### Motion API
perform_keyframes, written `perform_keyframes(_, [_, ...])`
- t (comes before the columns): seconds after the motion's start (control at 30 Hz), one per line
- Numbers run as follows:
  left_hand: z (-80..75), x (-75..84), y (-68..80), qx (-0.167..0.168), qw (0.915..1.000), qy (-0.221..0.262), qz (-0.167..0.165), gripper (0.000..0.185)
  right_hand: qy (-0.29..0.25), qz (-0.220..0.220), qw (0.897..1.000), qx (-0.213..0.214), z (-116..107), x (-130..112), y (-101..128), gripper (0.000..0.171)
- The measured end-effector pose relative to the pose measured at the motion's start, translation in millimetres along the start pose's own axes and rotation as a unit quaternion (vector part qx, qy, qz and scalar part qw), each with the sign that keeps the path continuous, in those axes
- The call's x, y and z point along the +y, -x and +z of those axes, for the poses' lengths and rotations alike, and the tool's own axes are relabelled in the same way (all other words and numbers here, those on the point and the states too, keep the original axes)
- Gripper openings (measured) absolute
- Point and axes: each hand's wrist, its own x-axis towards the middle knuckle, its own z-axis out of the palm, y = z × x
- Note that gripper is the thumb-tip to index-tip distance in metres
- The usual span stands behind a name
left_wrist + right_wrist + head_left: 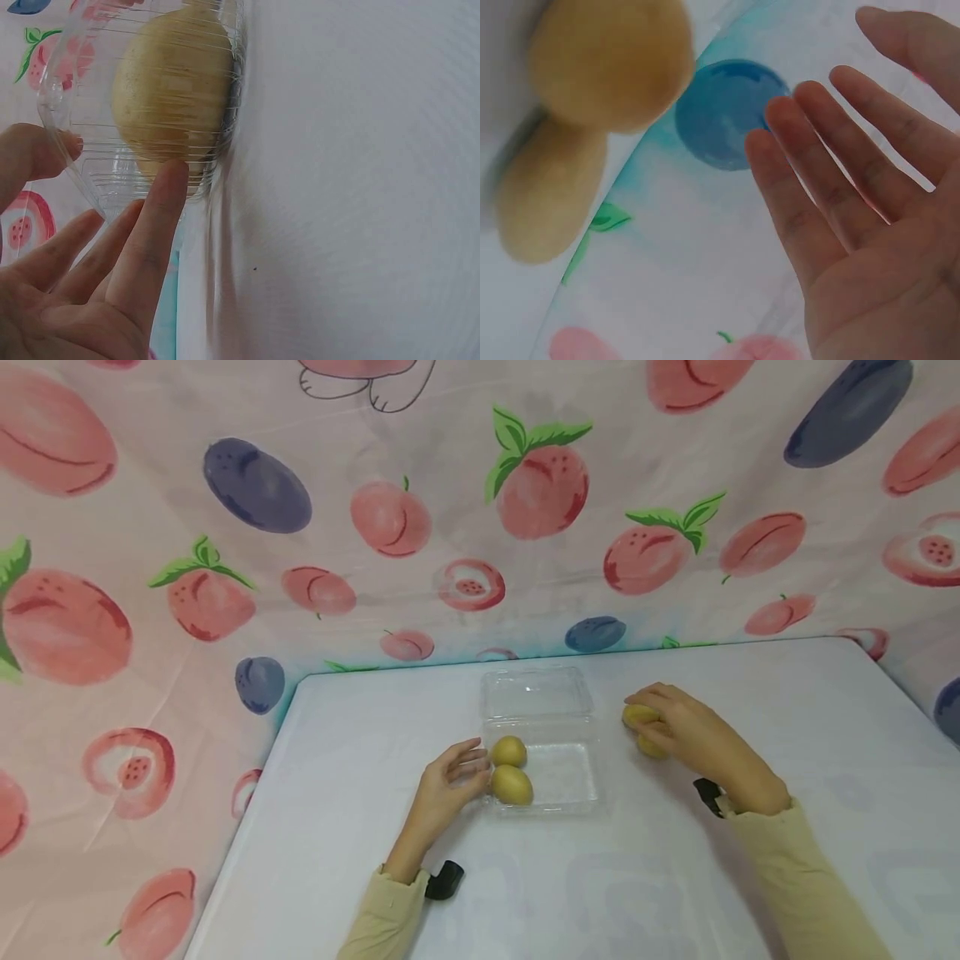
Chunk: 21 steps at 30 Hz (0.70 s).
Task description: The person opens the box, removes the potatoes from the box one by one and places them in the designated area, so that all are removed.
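Observation:
A clear plastic box lies on the table with two yellow oval fruits in its left half, a rear one and a front one. My left hand is at the box's left wall, fingers extended. In the left wrist view its fingertip touches the ribbed side, and the thumb is at the rim. To the right of the box, my right hand reaches over two more yellow fruits. The right wrist view shows its fingers straight and apart from the upper fruit and lower fruit.
The box's hinged clear lid lies folded back toward the far side. A white cover spreads over the table. Behind it hangs a fruit-patterned cloth. Black wrist mounts sit below both hands.

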Motion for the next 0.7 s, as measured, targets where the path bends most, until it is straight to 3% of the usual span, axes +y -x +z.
perform_keyframes(0.4, [-0.8,-3.5,1.3,0.002,1.0,0.002,-0.006,0.055,0.052,-0.071,0.996,0.032,14.8,-24.1,-7.3,0.036])
perform_keyframes(0.7, [1.5,-1.7,-0.5,0.0,1.0,0.007,-0.004,0.055,0.054,-0.085,0.995,0.004,22.3,-41.1,-14.8,0.036])
